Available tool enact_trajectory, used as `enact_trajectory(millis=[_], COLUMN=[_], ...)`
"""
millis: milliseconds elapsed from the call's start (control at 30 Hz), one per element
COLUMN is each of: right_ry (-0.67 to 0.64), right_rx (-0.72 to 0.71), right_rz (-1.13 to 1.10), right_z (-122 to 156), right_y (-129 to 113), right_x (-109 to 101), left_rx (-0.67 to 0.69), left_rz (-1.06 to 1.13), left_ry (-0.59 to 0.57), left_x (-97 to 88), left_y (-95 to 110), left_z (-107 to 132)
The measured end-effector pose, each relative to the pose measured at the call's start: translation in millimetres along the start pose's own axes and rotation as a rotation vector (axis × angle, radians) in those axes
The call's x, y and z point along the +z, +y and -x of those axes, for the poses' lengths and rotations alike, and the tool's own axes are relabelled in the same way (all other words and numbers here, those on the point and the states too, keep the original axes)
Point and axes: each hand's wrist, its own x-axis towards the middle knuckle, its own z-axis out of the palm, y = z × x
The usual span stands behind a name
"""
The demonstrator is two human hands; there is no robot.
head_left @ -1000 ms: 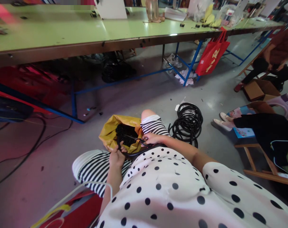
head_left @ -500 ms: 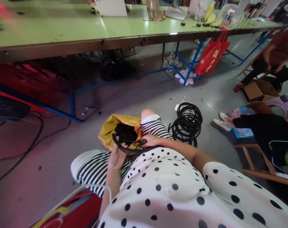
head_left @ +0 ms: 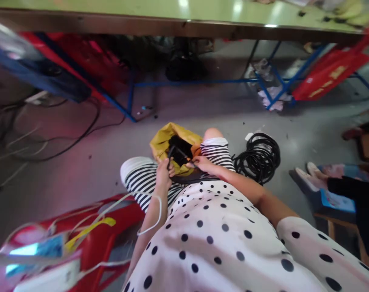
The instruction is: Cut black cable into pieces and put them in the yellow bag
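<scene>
A red bag (head_left: pixel 327 77) hangs at the front edge of the green bench (head_left: pixel 111 8), toward its right. Under the bench lie a dark bag (head_left: pixel 186 67) and, by its blue legs (head_left: pixel 289 87), crumpled plastic (head_left: pixel 275 97). A yellow strip (head_left: pixel 90 231) crosses a red stool (head_left: pixel 95 253) — blurred. Rightward on the floor — a co-worker's pale shoes (head_left: pixel 307 178), a blue box (head_left: pixel 338 200).

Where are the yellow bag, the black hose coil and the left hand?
Yellow bag (head_left: pixel 160 144), head view: left side wall.
Black hose coil (head_left: pixel 258 161), head view: middle of its loops.
Left hand (head_left: pixel 164 173), head view: middle of the hand.
</scene>
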Motion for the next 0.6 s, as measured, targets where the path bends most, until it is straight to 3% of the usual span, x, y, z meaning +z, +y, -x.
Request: enact_trajectory(millis=[67, 233, 367, 600], right_ry=[-0.052, -0.225, -0.185, -0.112], right_rx=[0.031, 0.018, -0.066, -0.031], right_rz=[-0.098, -0.08, -0.045, -0.148], right_z=[2, 1, 1, 7], right_y=[5, 20, 21, 17], right_x=[1, -12, -17, -16], left_rx=[0.009, 0.048, 0.043, 0.03], left_rz=[-0.02, -0.186, -0.258, -0.236], left_ry=[0.005, 0.041, 0.02, -0.012], left_x=[0.4, 8.2, 14.3, 12.1], left_y=[-4, -15, -21, -21], left_z=[2, 2, 2, 11])
